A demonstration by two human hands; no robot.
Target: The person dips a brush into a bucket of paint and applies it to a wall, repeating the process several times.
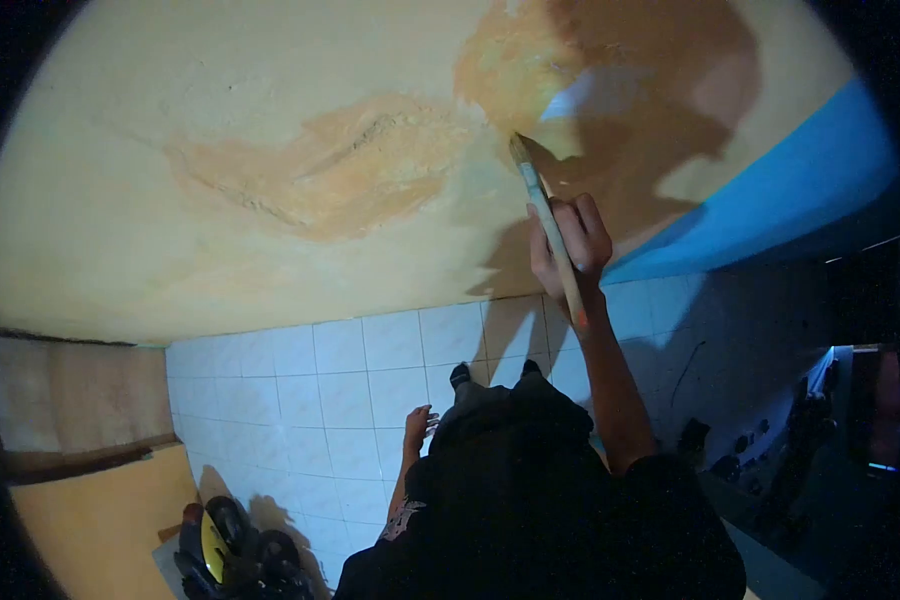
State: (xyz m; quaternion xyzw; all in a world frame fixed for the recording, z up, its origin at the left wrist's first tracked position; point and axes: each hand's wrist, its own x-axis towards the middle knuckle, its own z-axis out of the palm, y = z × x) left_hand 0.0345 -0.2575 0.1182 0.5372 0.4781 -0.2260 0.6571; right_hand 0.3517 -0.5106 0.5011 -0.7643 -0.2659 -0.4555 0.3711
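Observation:
My right hand point(573, 240) is closed round the long pale handle of a paintbrush point(537, 185). The brush points up and a little left, and its dark bristle tip is at the wall, by the edge of an orange-brown patch point(500, 75). Further left on the cream wall point(270, 60) is a second orange patch point(370, 165) with a rough, cracked surface. My left hand point(422, 425) hangs low beside my body over the floor, fingers apart, holding nothing.
White floor tiles point(340, 400) run along the wall's foot. A blue painted area point(780, 190) lies right. Dark and yellow objects point(215, 545) stand lower left, near a wooden panel point(80, 395). Dark clutter point(740, 450) lies lower right.

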